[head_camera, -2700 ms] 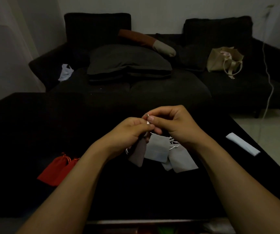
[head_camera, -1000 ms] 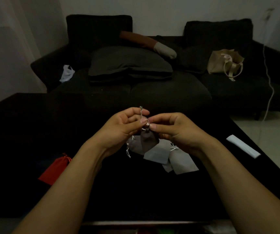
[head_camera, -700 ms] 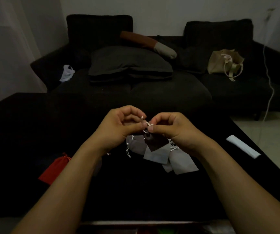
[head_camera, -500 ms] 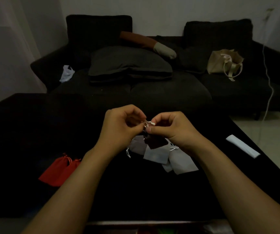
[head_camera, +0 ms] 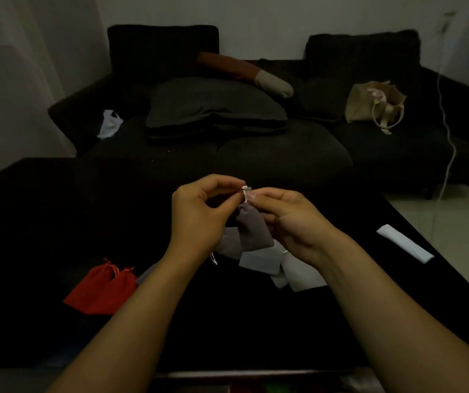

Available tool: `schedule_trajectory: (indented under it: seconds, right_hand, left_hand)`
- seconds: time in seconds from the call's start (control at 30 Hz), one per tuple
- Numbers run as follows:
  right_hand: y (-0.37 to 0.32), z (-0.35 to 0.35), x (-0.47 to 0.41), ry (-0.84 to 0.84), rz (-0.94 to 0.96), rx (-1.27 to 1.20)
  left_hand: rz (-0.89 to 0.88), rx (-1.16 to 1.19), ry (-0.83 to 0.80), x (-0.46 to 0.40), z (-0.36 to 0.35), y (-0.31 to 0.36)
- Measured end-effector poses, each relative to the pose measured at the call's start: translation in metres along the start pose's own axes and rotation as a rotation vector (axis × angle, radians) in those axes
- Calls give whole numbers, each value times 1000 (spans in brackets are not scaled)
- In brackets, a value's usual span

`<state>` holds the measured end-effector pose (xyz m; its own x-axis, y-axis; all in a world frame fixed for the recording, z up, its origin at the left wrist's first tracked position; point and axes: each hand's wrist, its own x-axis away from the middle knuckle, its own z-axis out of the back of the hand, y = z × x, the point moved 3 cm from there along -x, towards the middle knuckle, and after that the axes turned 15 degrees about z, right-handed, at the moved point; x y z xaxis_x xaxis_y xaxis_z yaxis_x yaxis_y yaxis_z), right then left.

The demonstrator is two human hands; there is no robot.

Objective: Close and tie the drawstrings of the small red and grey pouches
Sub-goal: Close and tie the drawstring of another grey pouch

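The grey pouch [head_camera: 251,226] held up at the centre is soft matt cloth, with a pale thin cord [head_camera: 245,191] at its neck. The light grey pouches [head_camera: 261,260] lying below it look like the same dull fabric. At near left, 2 red pouches [head_camera: 101,292] are matt cloth too. The worktop [head_camera: 57,222] is black and unreflective. The far sofa [head_camera: 256,154] is dark, matt upholstery; the tote bag [head_camera: 369,104] on it is beige cloth.

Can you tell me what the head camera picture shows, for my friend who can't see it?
Two hands, the left hand and right hand, pinch the pale drawstring of a small grey pouch held above a dark table. More grey pouches lie underneath, red pouches to the left, a dark sofa behind.
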<state>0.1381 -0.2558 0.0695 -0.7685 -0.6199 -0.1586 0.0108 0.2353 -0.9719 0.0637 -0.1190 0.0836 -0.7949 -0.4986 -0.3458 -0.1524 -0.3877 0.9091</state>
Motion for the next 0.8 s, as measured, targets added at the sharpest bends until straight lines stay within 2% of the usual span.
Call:
schedule_trajectory:
  seconds: [0.13,0.23,0.33,0.43,0.53,0.7,0.8]
  right_hand:
    - [-6,5,0,65,77,53]
    - [-7,6,-3,140,81,-64]
    - [-7,2,-2,189,31,-304]
    - [-9,-8,-1,148,44,-667]
    - [-10,-13,-1,90,84,-814]
    - [-19,-3,-3,124,82,-606]
    - [-17,-5,-4,134,142,-411]
  left_hand:
    - [281,200,-129,-2,-2,-3]
    - [501,546,-142,-4,-6,-3]
    - [742,1006,-257,-7,-9,-3]
    - [813,1229,-414,-3,-14,2]
    - [812,1290,-431,-3,-18,5]
    - [684,1136,-355,-12,-15,5]
    - [612,956,-332,-11,-15,2]
